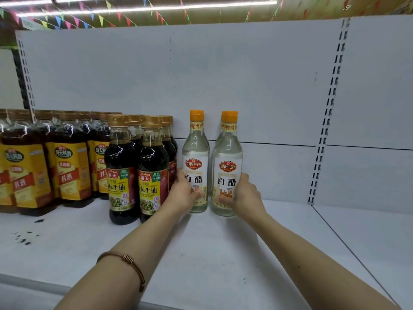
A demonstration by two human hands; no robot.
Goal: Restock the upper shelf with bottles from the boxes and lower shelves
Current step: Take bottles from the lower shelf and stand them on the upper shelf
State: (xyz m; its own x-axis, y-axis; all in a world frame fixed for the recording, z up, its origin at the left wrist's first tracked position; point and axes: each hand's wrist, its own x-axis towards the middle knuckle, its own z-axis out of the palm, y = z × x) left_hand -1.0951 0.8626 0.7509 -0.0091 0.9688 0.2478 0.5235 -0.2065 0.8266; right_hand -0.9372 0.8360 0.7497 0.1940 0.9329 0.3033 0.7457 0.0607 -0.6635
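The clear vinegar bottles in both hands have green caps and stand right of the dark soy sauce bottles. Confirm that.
Not quite: the head view shows orange caps on the vinegar bottles. The rest holds: one in each hand, right of the soy sauce bottles.

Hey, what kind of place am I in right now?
Most likely a grocery store aisle. A white slotted shelving unit carries rows of identical soy sauce bottles and white vinegar bottles, both hands holding vinegar bottles on the shelf, and colourful pennant bunting hangs from the ceiling.
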